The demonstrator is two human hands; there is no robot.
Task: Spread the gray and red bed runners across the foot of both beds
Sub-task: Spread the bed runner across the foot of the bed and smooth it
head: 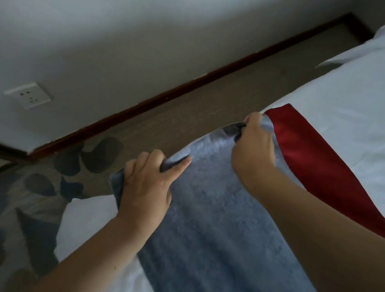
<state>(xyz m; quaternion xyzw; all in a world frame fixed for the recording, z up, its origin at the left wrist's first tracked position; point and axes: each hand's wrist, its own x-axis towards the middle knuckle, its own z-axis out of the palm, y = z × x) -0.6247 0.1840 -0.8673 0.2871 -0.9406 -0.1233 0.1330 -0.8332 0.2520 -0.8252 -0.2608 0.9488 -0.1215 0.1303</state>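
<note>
A gray bed runner [220, 226] with a red band [317, 160] along its far side lies across a white bed [360, 93]. Its end reaches the bed's edge near the wall. My left hand [146, 186] pinches the near corner of that end, thumb on top and fingers curled under the fabric. My right hand [253, 148] grips the same end farther along, close to the red band, with the cloth bunched in its fingers. Between my hands the runner's edge is lifted slightly off the mattress.
A strip of brown carpet [190, 112] runs between the bed and a white wall [104, 27] with a dark baseboard. A wall socket [28, 94] sits low on the wall. A patterned carpet [25, 194] with dark shapes covers the floor at lower left.
</note>
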